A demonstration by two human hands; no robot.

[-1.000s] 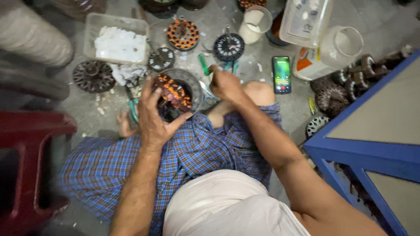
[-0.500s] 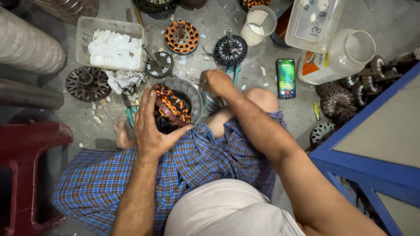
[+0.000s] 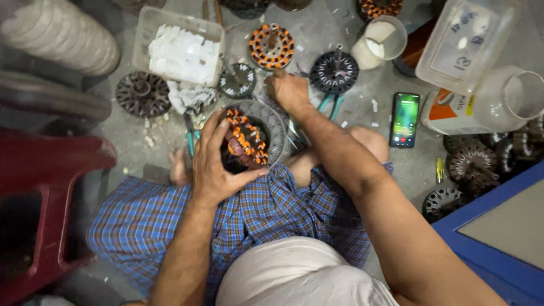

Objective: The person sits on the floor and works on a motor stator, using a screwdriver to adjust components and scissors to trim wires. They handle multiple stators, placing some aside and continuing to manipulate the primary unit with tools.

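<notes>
Gripping the copper-wound coil (image 3: 245,139) in its round metal housing (image 3: 275,127) on the lap, the left hand (image 3: 214,164) wraps its near side. The right hand (image 3: 290,92) is clenched on a wooden handle (image 3: 279,72), between a second wound coil (image 3: 272,46) and a black disc (image 3: 334,72). A phone (image 3: 405,119) lies well apart on the floor.

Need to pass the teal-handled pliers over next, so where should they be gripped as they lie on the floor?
Probably by the teal handles, coming from above on the phone side. They splay out bare on the floor below the black stator, while the jaw end looks tucked under it, close beside the right hand.
</notes>
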